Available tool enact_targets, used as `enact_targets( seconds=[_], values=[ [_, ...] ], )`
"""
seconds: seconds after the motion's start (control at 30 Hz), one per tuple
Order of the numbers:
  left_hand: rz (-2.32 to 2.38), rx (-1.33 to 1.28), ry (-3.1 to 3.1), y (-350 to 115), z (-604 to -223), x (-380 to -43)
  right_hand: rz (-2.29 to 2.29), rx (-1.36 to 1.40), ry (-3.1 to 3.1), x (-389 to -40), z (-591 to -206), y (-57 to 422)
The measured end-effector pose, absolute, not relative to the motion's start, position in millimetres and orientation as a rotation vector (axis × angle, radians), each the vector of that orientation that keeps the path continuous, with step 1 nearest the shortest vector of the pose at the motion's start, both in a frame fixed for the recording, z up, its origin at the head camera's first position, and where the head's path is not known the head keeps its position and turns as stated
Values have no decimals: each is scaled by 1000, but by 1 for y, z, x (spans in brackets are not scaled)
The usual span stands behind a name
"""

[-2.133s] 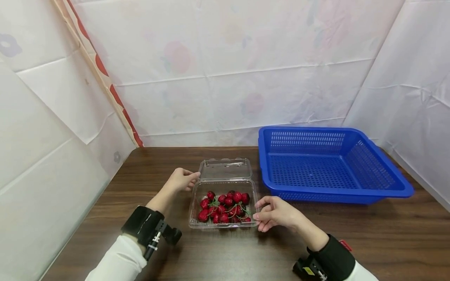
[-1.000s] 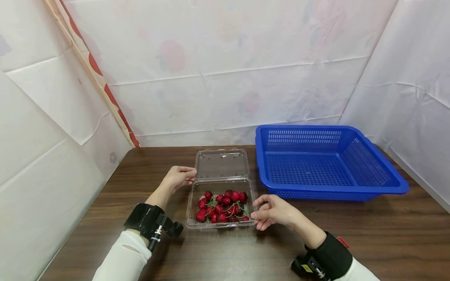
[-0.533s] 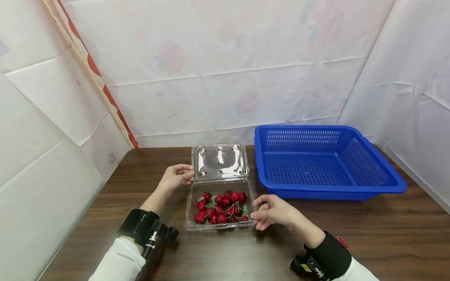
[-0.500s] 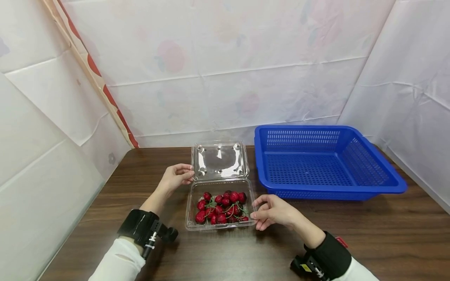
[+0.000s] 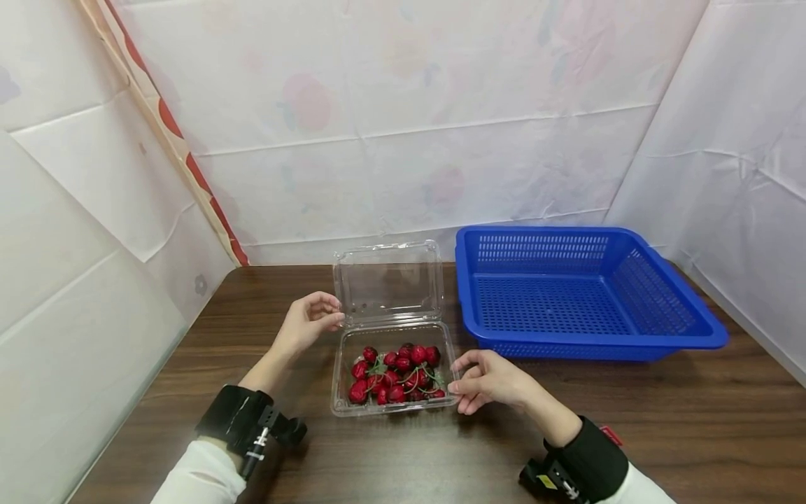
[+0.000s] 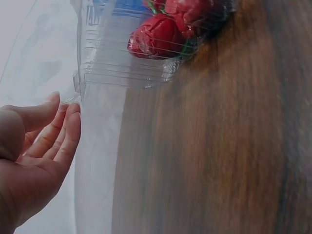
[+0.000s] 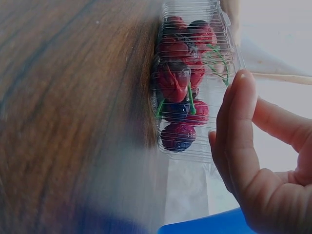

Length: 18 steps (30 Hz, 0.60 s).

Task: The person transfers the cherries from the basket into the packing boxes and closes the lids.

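A clear plastic clamshell box point(image 5: 340, 378) stands on the table, its base full of red cherries point(image 5: 397, 374) with green stems. The hinged lid point(image 5: 390, 283) tilts up steeply at the far side. At the lid's left edge, near the hinge, my left hand point(image 5: 306, 322) pinches the plastic between thumb and fingertips. My right hand point(image 5: 494, 381) grips the rim of the base at its right front corner. In the right wrist view, the fingers point(image 7: 240, 122) lie along the ribbed side wall, close by the cherries point(image 7: 178, 87).
A blue perforated plastic basket point(image 5: 469, 308) stands at the back right of the dark wooden table point(image 5: 390, 462), close to the box. White patterned sheets point(image 5: 378, 140) hang behind the table and on both sides.
The lid has swung up from lying back to a steep tilt, with my left hand at its edge moving slightly up and left. My right hand stays at the base's corner.
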<state>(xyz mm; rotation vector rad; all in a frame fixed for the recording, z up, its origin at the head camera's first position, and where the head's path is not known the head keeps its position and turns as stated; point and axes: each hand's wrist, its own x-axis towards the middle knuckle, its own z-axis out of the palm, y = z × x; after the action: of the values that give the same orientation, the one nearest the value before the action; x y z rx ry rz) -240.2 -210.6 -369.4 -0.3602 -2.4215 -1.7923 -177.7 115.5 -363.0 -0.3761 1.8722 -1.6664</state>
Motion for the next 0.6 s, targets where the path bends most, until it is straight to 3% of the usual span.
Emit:
enact_targets(
  seconds=[0.6],
  values=[
    [-1391,-498,-2428,-202,-354,-208,-1630,-392,1940,-177,-361,114]
  ],
)
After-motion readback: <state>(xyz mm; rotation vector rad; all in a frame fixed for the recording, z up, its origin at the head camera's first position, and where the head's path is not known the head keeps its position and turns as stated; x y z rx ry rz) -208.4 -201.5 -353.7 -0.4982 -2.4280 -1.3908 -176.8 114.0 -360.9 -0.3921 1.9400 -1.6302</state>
